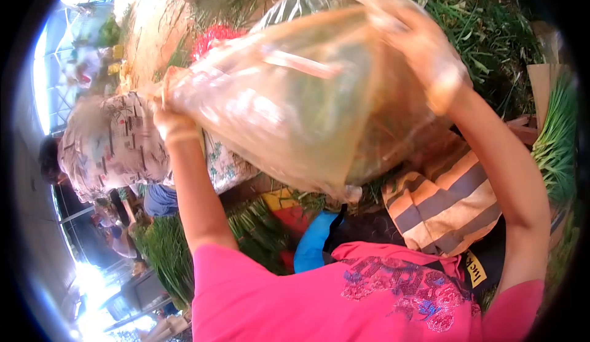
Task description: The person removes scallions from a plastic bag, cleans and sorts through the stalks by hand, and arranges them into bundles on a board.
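A large, clear plastic bag (289,105) spreads out in front of my chest, stretched between both hands. At its left end, my left hand (174,116) is closed on the gathered edge of the bag. My right hand (421,50), raised at the upper right, grips the bag's other edge; motion blurs its fingers. Both wrists have a pale band or cuff around them. The bag looks see-through, and I cannot make out anything inside it.
Loose green stalks (473,28) cover the ground at the upper right. Bundles of long green leaves (556,142) stand at the right and lower left (166,250). A striped cloth (448,204) lies over my lap. A patterned sack (114,145) is at left, with people beyond.
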Motion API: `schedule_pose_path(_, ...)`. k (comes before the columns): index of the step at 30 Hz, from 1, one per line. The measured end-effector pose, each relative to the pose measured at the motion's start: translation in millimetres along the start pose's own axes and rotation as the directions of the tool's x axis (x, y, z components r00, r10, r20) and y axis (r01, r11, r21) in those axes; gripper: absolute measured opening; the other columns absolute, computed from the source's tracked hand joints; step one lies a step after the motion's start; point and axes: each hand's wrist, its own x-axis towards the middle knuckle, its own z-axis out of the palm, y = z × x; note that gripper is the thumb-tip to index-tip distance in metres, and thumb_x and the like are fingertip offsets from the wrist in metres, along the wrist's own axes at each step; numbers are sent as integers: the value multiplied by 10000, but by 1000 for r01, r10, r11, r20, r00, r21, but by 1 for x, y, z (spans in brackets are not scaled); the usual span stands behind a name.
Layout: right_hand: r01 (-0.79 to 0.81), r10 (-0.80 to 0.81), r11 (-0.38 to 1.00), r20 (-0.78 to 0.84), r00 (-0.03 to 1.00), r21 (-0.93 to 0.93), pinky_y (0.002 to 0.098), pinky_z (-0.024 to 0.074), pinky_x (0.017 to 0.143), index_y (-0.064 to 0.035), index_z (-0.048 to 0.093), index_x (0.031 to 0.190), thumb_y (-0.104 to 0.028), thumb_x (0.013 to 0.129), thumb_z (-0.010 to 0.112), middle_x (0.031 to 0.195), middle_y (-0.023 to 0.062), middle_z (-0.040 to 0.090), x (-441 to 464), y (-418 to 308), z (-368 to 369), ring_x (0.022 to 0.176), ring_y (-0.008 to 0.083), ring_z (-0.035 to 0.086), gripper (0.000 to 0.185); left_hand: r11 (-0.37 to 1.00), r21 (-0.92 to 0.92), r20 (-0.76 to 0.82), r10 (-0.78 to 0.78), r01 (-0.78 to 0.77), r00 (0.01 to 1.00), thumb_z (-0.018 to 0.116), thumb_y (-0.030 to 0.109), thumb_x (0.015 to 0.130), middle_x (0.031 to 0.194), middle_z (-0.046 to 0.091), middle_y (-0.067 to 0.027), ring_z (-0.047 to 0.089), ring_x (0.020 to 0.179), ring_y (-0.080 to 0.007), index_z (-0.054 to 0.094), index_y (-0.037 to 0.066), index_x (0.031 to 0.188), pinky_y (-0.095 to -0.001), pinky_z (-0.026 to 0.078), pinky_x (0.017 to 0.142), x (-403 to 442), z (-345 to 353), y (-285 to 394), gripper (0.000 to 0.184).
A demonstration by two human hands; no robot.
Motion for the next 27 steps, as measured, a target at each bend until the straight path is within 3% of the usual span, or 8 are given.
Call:
schedule_pose_path(4, -164, 229, 963, 332, 915, -213, 372, 431, 831, -96, 515, 1157, -137, 845, 528, 1104, 152, 562, 97, 52, 75, 955, 275, 536, 314, 673, 739, -40, -1, 30, 999, 568, 251, 825, 1291, 448, -109, 441, 1161, -278, 398, 9, 1302, -477, 323, 1003, 39, -55, -28, 561)
schedule_pose_path(7, -178, 327, 812, 181, 927, -555, 335, 411, 927, -120, 408, 1334, -248, 778, 611, 1244, 145, 506, 66, 44, 47, 1093, 266, 510, 606, 747, 664, -96, 127, -32, 987, 673, 390, 722, 1461, 266, -114, 271, 1306, -343, 194, 185, 1441, -597, 218, 1007, 9, -187, -92, 889)
schedule_pose_path(12, -289, 558, 500, 48, 828, -816, 364, 401, 968, -221, 357, 1381, -162, 812, 572, 1402, 98, 379, 40, 120, -41, 1185, 325, 462, 611, 545, 508, -242, -653, 668, 717, 678, 205, 765, 1033, 571, -15, 531, 915, -154, 559, 105, 1086, -311, 447, 781, -215, -207, -241, 357)
schedule_pose_path(14, -392, 578, 528, -19, 816, -754, 356, 408, 960, -257, 350, 1383, -143, 800, 595, 1394, 103, 391, 41, 134, -68, 1175, 310, 477, 642, 538, 721, 299, -810, 436, 505, 721, 185, 736, 1131, 580, -66, 542, 1004, -207, 515, 0, 1193, -354, 438, 871, -257, -237, -317, 534)
schedule_pose_path(15, -363, 577, 478, -25, 816, -799, 358, 407, 959, -262, 345, 1384, -128, 796, 609, 1376, 118, 412, 49, 133, -75, 1178, 310, 476, 658, 344, 824, 103, -873, 451, 477, 750, 227, 716, 1164, 580, -77, 542, 1039, -206, 513, -11, 1206, -349, 423, 904, -276, -210, -321, 594)
schedule_pose_path(19, -391, 497, 619, -46, 866, -681, 340, 367, 985, -203, 343, 1390, -187, 772, 647, 1404, 107, 378, 40, 120, -66, 1242, 271, 419, 689, 50, 725, 447, -792, -686, 414, 550, 345, 835, 982, 627, -220, 619, 926, -315, 579, 99, 1147, -379, 478, 835, -261, -192, -364, 398)
schedule_pose_path(21, -399, 475, 700, -32, 879, -592, 330, 345, 999, -157, 333, 1394, -226, 772, 654, 1413, 107, 366, 38, 108, -80, 1257, 263, 400, 703, -142, 912, 118, -806, -384, 579, 667, 223, 696, 1067, 600, -183, 571, 1020, -310, 567, 111, 1135, -370, 466, 858, -261, -193, -368, 465)
schedule_pose_path(27, -515, 553, 802, 51, 832, -304, 314, 422, 882, -33, 406, 1307, -242, 782, 663, 1182, 138, 536, -10, 125, -213, 1016, 192, 532, 621, -101, 754, 336, -790, -649, 513, 798, 255, 475, 1216, 526, -133, 497, 1136, -280, 495, 108, 1232, -343, 421, 920, -278, -205, -362, 829)
